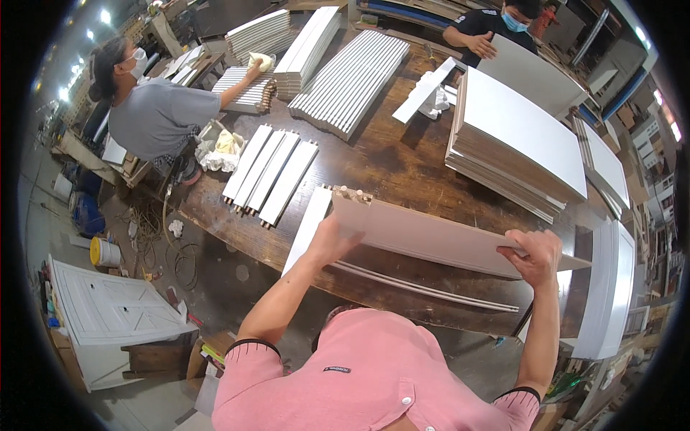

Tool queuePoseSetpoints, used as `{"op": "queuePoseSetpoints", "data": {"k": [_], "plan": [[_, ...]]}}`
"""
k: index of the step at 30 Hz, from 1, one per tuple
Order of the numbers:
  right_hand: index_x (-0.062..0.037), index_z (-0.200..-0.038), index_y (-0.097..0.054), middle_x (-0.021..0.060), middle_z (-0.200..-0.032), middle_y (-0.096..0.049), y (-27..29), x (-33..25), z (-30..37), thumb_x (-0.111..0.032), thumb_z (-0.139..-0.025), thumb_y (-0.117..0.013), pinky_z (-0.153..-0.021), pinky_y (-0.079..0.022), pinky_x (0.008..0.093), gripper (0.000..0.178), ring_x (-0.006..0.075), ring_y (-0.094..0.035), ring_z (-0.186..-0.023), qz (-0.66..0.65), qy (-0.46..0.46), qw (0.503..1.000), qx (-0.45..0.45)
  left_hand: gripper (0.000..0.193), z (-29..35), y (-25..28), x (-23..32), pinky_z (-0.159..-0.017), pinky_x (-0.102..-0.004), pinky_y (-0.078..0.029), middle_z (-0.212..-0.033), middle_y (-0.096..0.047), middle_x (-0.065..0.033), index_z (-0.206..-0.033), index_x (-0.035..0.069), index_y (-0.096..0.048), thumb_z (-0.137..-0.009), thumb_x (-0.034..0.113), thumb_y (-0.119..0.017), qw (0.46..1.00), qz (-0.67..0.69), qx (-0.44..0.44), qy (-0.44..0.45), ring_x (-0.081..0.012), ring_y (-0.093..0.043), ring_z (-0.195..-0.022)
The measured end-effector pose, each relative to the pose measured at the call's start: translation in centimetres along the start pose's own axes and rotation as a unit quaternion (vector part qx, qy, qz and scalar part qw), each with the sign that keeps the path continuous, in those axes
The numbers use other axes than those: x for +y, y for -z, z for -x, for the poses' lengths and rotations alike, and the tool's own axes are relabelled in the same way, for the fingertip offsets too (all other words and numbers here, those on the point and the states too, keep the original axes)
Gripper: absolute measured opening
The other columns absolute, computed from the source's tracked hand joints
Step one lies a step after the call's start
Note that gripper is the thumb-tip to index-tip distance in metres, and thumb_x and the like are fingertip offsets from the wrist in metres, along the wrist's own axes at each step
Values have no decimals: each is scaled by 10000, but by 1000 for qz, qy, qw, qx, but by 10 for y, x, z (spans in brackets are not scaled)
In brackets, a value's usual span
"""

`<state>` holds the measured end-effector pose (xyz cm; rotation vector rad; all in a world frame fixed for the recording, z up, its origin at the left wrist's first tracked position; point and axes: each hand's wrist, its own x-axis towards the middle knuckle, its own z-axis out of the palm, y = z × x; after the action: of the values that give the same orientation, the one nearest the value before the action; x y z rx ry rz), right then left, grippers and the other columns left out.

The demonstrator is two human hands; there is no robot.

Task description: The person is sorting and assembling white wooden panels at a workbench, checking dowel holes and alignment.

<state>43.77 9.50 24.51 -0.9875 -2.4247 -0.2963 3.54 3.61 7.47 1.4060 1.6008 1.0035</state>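
A long pale panel (438, 233) stands on its edge, tilted, across the near side of the table in front of me. My left hand (336, 243) is closed on its left end, partly hidden behind the board. Toward the other end, my right hand (535, 257) has its fingers curled over the upper edge. Beside my left wrist lies a white rail (309, 226), and short wooden dowels (352, 194) show at the panel's far left corner. Thin white strips (431, 289) lie along the near table edge, below the panel.
Several white rails with dowels (272, 176) lie at left. Stacked slats (352, 82) and large white panels (521, 133) stand farther back on the brown table (388, 161). A masked person in grey (154, 118) wipes slats; another person (496, 32) holds a board. White doors (607, 287) stand at right.
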Motion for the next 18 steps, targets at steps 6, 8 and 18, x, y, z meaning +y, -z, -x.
{"op": "queuePoseSetpoints", "data": {"k": [6,8,18], "plan": [[-203,-911,-699,-32,-549,-531,2,-7,2,-305,-640,-907,-508,-288,342,356,174,-493,-481,21,11,1000,17,428,-1,2,7,-955,-399,-509,-1178,-679,-186,-1247,49,-614,-860,148,-766,1000,-2,-9,-24,-352,-651,-1121],[-203,-909,-698,-31,-548,-529,-2,-3,-1,-304,-639,-906,-509,-290,343,356,174,-498,-483,21,9,1000,14,433,-1,2,10,-955,-398,-510,-1175,-682,-181,-1248,49,-616,-855,146,-769,1000,-3,-5,-17,-352,-654,-1116],[-208,-907,-690,-33,-568,-529,7,-2,-5,-297,-651,-894,-527,-314,350,339,181,-523,-523,17,-6,1000,-11,506,-6,3,19,-943,-379,-520,-1180,-688,-160,-1244,38,-603,-816,189,-827,999,-19,-31,20,-304,-664,-1108]]}}
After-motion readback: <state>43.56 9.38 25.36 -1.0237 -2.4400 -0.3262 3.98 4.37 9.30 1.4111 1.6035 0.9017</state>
